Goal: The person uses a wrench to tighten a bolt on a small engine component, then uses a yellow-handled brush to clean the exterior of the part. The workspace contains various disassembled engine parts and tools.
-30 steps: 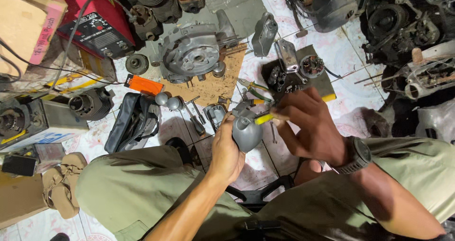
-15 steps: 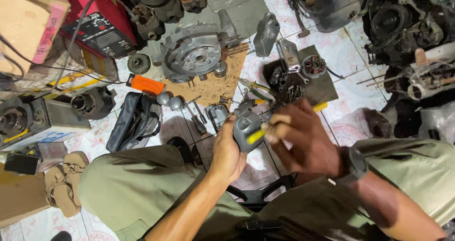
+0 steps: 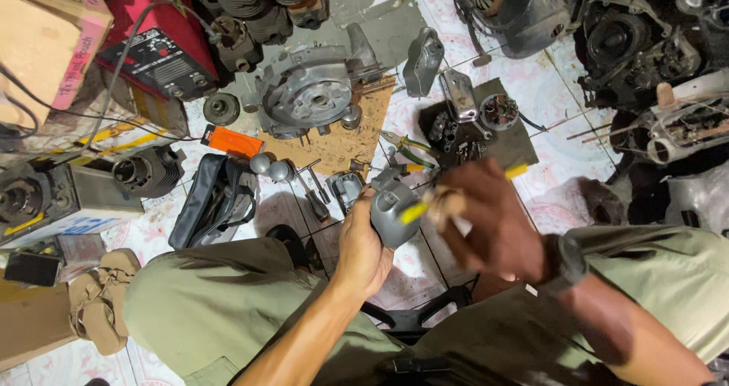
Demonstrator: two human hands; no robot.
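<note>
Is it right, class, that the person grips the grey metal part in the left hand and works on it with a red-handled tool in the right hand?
Not quite. The head view shows the left hand gripping the grey metal part, but the tool in the right hand has a yellow handle, not red.

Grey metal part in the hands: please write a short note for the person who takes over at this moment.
Left hand: grips the grey metal part from below, above the lap.
Right hand: blurred, holds a yellow-handled tool against the part.
Around: pliers, screwdrivers and a large engine casing on the cardboard sheet lie on the floor ahead; black bag at left.
Done: part picked up, tool applied.
Left: cannot tell how far the work on the part is.
</note>
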